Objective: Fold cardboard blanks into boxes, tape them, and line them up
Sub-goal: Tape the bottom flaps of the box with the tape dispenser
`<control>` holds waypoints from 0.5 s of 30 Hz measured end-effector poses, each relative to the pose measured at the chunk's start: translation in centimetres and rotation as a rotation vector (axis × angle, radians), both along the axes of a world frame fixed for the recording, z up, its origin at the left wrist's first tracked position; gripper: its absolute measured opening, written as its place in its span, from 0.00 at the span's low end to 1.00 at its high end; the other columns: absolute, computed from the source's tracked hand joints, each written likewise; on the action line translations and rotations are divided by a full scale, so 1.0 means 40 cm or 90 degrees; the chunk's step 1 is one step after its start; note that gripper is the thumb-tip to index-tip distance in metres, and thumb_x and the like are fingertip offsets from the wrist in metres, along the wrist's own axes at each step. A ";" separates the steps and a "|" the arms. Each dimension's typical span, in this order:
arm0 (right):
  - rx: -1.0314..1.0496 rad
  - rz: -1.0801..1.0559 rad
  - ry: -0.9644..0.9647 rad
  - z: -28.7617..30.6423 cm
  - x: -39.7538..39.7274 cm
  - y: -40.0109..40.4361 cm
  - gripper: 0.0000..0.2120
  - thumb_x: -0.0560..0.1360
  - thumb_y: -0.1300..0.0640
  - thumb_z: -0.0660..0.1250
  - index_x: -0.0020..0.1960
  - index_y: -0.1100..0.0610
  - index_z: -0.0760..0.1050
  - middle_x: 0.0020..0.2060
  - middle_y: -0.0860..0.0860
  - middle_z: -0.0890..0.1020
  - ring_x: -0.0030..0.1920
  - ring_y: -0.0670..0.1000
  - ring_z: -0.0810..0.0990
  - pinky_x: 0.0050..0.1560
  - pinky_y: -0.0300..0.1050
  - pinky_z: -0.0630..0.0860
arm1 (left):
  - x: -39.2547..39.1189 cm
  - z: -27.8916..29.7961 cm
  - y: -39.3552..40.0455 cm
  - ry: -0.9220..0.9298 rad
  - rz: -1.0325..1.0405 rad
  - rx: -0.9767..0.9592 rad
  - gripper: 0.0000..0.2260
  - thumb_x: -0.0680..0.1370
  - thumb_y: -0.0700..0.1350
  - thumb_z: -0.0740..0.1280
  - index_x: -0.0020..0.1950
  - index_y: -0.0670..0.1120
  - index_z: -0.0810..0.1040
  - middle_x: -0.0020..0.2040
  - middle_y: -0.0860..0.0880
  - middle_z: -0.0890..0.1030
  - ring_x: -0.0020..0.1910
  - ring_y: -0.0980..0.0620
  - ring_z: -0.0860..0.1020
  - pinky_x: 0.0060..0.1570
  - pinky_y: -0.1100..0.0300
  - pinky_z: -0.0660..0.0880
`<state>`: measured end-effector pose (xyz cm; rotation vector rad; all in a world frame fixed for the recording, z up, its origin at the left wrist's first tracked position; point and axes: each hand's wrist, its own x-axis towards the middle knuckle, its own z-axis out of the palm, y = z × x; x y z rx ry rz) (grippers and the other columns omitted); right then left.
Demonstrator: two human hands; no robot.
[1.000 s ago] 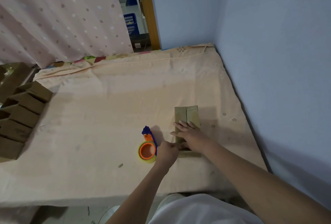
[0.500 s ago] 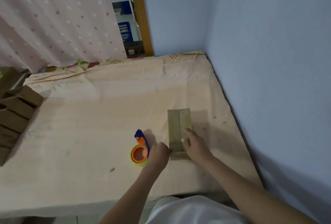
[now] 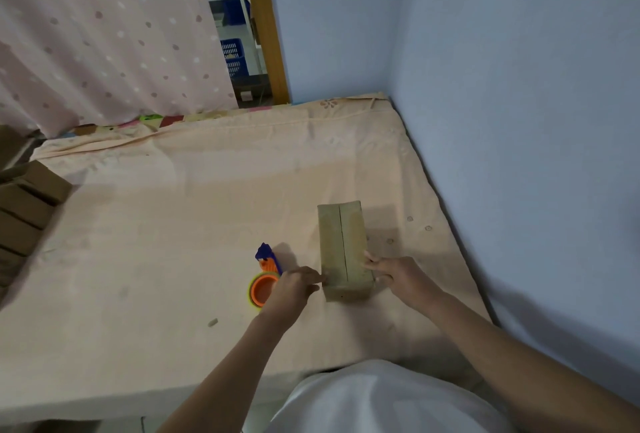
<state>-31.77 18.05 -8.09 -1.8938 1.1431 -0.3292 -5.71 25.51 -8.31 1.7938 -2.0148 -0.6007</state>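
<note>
My left hand (image 3: pixel 294 285) and right hand (image 3: pixel 398 276) grip the near end of the box (image 3: pixel 343 249) from either side, my fingertips partly hidden. The tape dispenser (image 3: pixel 265 280) sits left of the box, half covered. Boxes (image 3: pixel 24 204) far left are cut off. Peach sheet (image 3: pixel 173 224), blue walls (image 3: pixel 519 86).

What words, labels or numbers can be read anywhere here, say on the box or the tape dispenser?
None can be read.
Cardboard box: plain, only a seam down its top.
Tape dispenser: orange and blue, no visible lettering.
Boxes at the left edge: plain brown.
Blue basket beyond the doorway: too far to tell.
</note>
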 end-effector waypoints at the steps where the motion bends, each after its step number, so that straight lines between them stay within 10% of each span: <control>1: 0.001 0.006 -0.001 -0.001 -0.004 -0.002 0.22 0.78 0.74 0.62 0.69 0.60 0.76 0.74 0.49 0.69 0.73 0.46 0.68 0.70 0.37 0.69 | 0.007 -0.005 -0.004 -0.001 -0.010 -0.007 0.13 0.76 0.35 0.72 0.59 0.43 0.84 0.56 0.47 0.84 0.55 0.50 0.81 0.57 0.61 0.76; 8: 0.009 -0.004 -0.012 -0.027 -0.015 -0.005 0.22 0.77 0.73 0.66 0.68 0.61 0.76 0.71 0.44 0.69 0.62 0.33 0.72 0.56 0.25 0.72 | 0.013 -0.022 -0.024 0.001 -0.047 -0.040 0.11 0.77 0.45 0.72 0.57 0.44 0.84 0.53 0.48 0.84 0.54 0.51 0.80 0.55 0.57 0.76; 15: 0.034 -0.027 -0.045 -0.056 -0.014 -0.007 0.25 0.74 0.69 0.73 0.69 0.58 0.76 0.71 0.41 0.70 0.72 0.43 0.70 0.69 0.47 0.73 | 0.017 -0.053 -0.015 0.031 -0.043 -0.099 0.10 0.76 0.44 0.73 0.56 0.43 0.84 0.50 0.48 0.83 0.51 0.51 0.80 0.52 0.57 0.76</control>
